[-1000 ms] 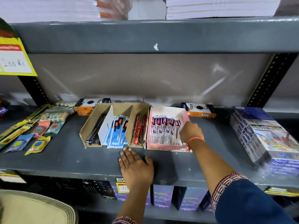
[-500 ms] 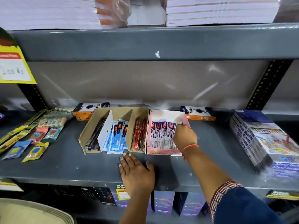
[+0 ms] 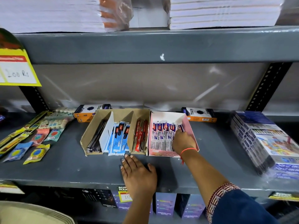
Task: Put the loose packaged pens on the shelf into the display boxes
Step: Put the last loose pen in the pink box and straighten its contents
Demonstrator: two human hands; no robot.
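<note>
A brown cardboard display box (image 3: 90,131) on the grey shelf (image 3: 64,165) holds dark pens (image 3: 96,138), blue packaged pens (image 3: 119,137) and red packaged pens (image 3: 141,136). Beside it stands a pink display box (image 3: 191,131) filled with white-and-pink packaged pens (image 3: 160,135). My right hand (image 3: 182,140) is inside the pink box, fingers on the rightmost pen packet (image 3: 180,127). My left hand (image 3: 137,173) lies flat on the shelf in front of the boxes, palm down, holding nothing.
Two orange-and-black boxes (image 3: 90,110) (image 3: 199,114) lie behind the display boxes. Small packets and strips (image 3: 37,138) are scattered at the left. A wrapped stack of boxes (image 3: 267,143) sits at the right. Paper stacks (image 3: 223,12) fill the upper shelf; a yellow price tag (image 3: 16,68) hangs at left.
My right hand has moved from the pink box's right edge into the box and down onto the rightmost packets. My left hand has stayed flat on the shelf.
</note>
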